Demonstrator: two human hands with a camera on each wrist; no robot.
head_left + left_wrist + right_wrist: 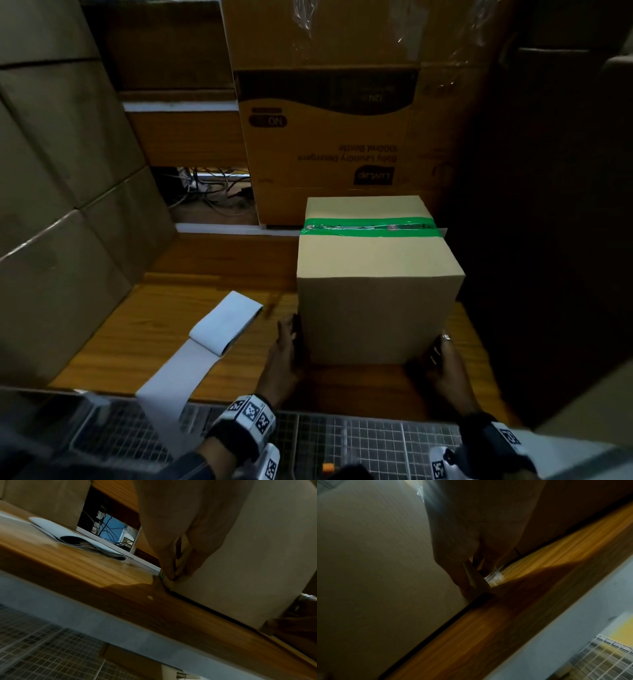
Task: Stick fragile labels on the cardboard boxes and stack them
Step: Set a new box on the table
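Observation:
A plain cardboard box [373, 308] sealed with a band of green tape [370, 228] stands upright on the wooden table [164, 346]. My left hand [286, 346] lies against the box's lower left edge, and in the left wrist view its fingers [167, 563] reach straight down to the bottom corner of the box [257, 547]. My right hand [445, 363], with a ring on one finger, presses the lower right edge; the right wrist view shows its fingers [471, 574] along the box [368, 561] down to the tabletop. A folded white strip of labels [222, 325] lies left of the box.
A large printed carton [325, 137] stands right behind the box. Stacked cartons [51, 205] wall off the left side, and the right side is dark. Loose cables [212, 192] show through a gap at the back. A wire grid [342, 435] lies below the table's near edge.

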